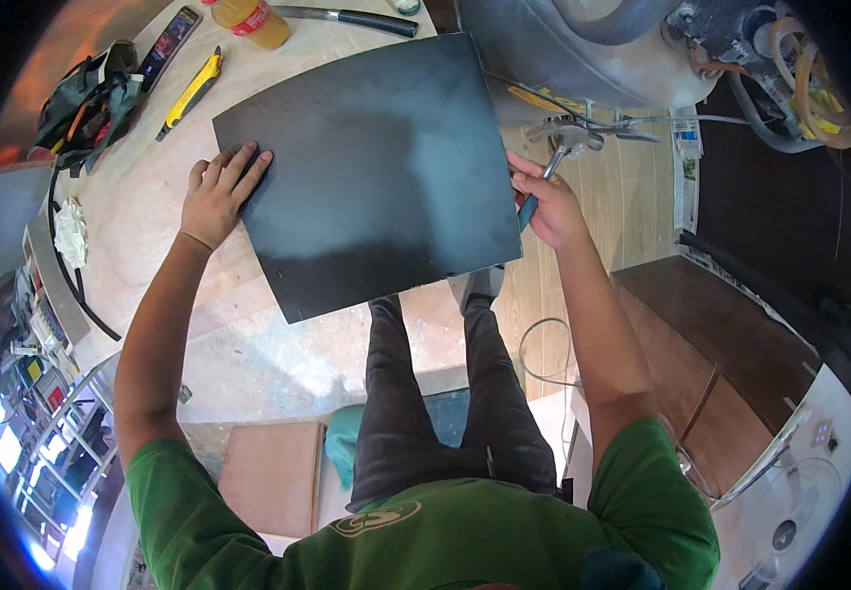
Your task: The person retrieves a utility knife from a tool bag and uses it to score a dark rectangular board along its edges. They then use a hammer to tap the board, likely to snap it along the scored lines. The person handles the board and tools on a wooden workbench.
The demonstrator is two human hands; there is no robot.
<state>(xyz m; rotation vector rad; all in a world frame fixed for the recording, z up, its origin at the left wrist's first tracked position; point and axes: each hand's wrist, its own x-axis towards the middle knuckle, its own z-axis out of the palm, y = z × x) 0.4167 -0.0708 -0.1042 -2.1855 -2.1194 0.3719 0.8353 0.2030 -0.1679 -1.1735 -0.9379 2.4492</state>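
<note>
A black, roughly rectangular panel lies in front of me, reaching past the table's near and right edges. At its left edge my left hand is open, fingers spread, some fingertips resting on the panel. Beside the panel's right edge my right hand is closed around the handle of a hammer. That tool has a metal shaft and a blue-green grip, its head pointing away from me. Some of my right fingers are hidden by the handle and the panel edge.
On the pale wooden table are a yellow utility knife, phone, drink bottle, black-handled tool, dark tool bag and crumpled white tissue. Grey machinery with hoses stands at far right. A cable loop hangs near my right forearm.
</note>
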